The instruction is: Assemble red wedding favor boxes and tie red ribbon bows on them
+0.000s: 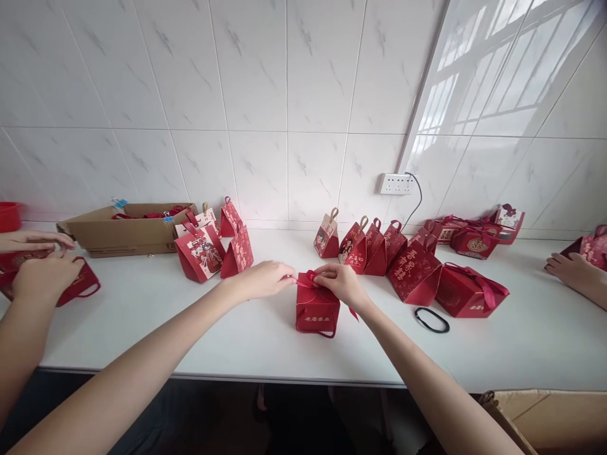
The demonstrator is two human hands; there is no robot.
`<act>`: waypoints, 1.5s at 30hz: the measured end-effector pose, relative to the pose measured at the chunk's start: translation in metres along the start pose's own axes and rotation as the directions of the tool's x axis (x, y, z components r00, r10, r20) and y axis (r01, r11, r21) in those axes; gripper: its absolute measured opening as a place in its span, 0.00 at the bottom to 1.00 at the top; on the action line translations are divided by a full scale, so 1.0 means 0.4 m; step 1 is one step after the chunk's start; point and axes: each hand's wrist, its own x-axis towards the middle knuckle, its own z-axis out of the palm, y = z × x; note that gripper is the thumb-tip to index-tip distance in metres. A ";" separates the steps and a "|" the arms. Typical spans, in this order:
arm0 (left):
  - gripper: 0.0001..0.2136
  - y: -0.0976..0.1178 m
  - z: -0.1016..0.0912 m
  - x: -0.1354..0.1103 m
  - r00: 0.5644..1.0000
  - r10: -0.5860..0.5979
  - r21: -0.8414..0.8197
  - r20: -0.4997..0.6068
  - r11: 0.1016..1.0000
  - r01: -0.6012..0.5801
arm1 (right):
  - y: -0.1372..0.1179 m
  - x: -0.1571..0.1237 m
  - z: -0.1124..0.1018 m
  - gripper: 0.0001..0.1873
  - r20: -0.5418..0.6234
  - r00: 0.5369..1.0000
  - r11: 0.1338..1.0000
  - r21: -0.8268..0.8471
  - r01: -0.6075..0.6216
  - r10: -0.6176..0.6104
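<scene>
A red gift box (pixel 317 313) with gold lettering stands upright on the white table in front of me. Its rope handle droops down the front. On top of the box is a red ribbon (pixel 310 276) with a bow or knot at the middle. My left hand (pixel 271 279) pinches the ribbon's left side, pulled out a little from the box. My right hand (pixel 342 282) is closed on the ribbon at the knot, above the box's right top edge. A loose ribbon end hangs to the right, below that hand. The fingertips partly cover the knot.
Several triangular red boxes (pixel 374 249) stand along the wall, with a ribboned box (pixel 469 294) at right. A black loop (pixel 431 320) lies nearby. At left are more boxes (pixel 202 253) and a cardboard tray (pixel 126 237). Co-workers' hands (pixel 45 265) hold boxes at both sides.
</scene>
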 end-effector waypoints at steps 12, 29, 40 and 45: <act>0.04 0.104 -0.024 0.068 0.988 0.042 -0.035 -0.149 0.998 -0.048 | 0.009 -0.021 0.017 0.07 0.000 0.989 0.989 -0.025 0.149 -0.149; 0.07 0.032 0.098 0.035 0.982 -0.066 -0.396 -0.175 0.918 -0.009 | 0.039 -0.040 0.045 0.08 -0.128 0.983 0.982 0.114 0.150 -0.135; 0.16 0.022 0.116 0.040 0.983 -0.168 -0.689 -0.077 0.722 0.069 | 0.044 -0.034 0.011 0.08 -0.098 0.969 0.974 -0.004 0.228 -0.227; 0.15 0.019 0.124 0.039 0.980 -0.195 -0.783 -0.036 0.615 0.094 | 0.038 -0.058 -0.025 0.02 -0.021 0.934 0.928 -0.116 0.353 -0.357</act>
